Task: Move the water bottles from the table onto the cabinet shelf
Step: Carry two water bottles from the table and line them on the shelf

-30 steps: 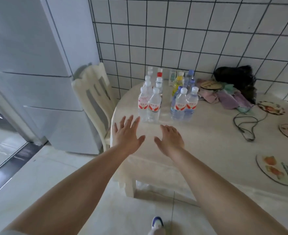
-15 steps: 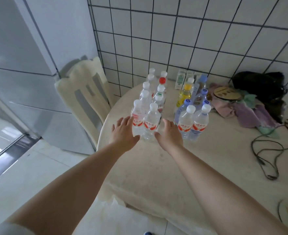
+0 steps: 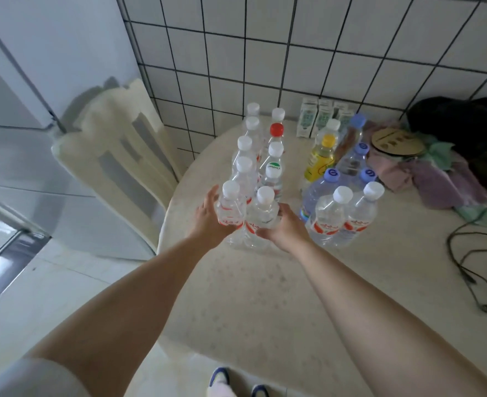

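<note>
Round table (image 3: 265,296), both hands now gripping 2 front bottles (image 3: 245,216)

The left hand (image 3: 208,217) and right hand (image 3: 286,229) clasp two front bottles (image 3: 245,216). Both stand upright on the table (image 3: 265,296), nearest its front edge.

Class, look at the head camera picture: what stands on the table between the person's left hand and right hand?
In the head view, two clear white-capped water bottles stand side by side between the left hand and right hand, each hand against one bottle.
</note>
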